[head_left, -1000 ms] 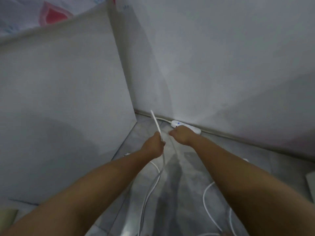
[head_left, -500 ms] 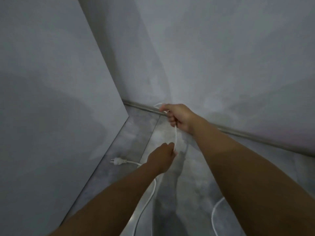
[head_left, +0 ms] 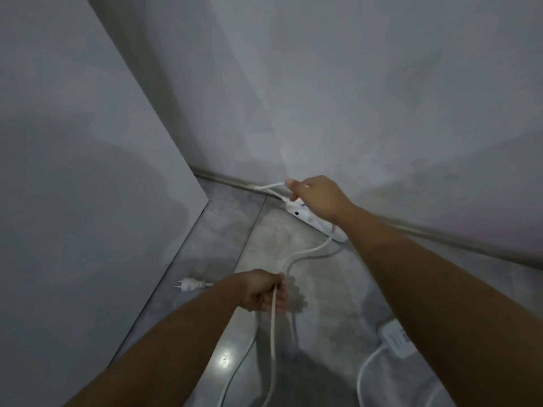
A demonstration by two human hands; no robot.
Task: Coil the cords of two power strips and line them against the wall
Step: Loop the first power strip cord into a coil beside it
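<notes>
A white power strip [head_left: 305,216] lies on the grey floor against the wall's skirting, partly under my right wrist. My right hand [head_left: 316,198] hovers over its left end, pinching a folded loop of white cord [head_left: 269,188] that reaches left along the skirting. The cord [head_left: 305,252] curves from the strip's right end across the floor to my left hand [head_left: 263,292], which is closed around it; the strand hangs down from that fist. The cord's plug [head_left: 188,284] rests on the floor left of my left hand. A second white power strip [head_left: 395,339] lies at lower right, partly behind my right forearm.
A tall grey panel [head_left: 88,186] stands on the left and meets the floor along a diagonal edge. The wall [head_left: 352,98] fills the back. The second strip's cord [head_left: 364,374] loops over the floor at bottom right.
My right hand has moved right along the skirting with the looped cord, uncovering the strip. My left hand has dropped lower, still gripping the cord. The second strip has come into view.
</notes>
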